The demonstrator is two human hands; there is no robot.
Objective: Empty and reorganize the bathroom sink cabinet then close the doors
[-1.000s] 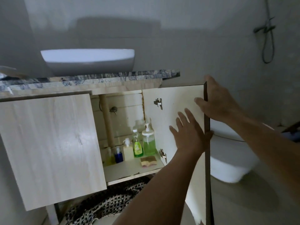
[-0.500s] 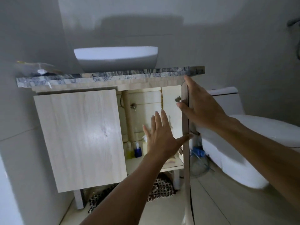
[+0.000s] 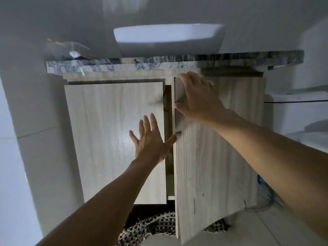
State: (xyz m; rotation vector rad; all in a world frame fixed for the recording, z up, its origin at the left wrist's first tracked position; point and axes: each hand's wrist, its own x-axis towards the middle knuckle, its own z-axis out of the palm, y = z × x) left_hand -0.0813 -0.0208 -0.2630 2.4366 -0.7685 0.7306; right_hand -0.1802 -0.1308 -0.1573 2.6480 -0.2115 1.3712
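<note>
Cabinet (image 3: pixel 159 75) under the stone counter (image 3: pixel 177 62) shows two pale wood doors with a narrow dark gap between them; the left door (image 3: pixel 110 130) lies flat against the front, while the right door (image 3: pixel 221 157) stands a little ajar, its free edge swung out toward the camera and its lower corner hanging in front of the floor; through the gap only a sliver of the inside shows, too dark to tell what stands there. The right hand (image 3: pixel 198 98) lies flat on the upper part of the right door near its free edge, fingers straight and spread, fingertips up by the top edge just under the counter, thumb at the door's free edge; it presses on the wood and holds nothing. The left hand (image 3: pixel 150 141) is spread wide in front of the right half of the left door, fingers straight and apart, thumb reaching across the gap to the edge of the right door; whether the palm touches the left door I cannot tell; it holds nothing. A white basin (image 3: pixel 168 39) sits on the counter above the left door; a clear wrapper (image 3: pixel 69 50) lies at the counter's left end; a checked woven mat (image 3: pixel 156 226) lies on the floor under the cabinet; a white toilet (image 3: pixel 298 110) stands just beside the cabinet's right side.
</note>
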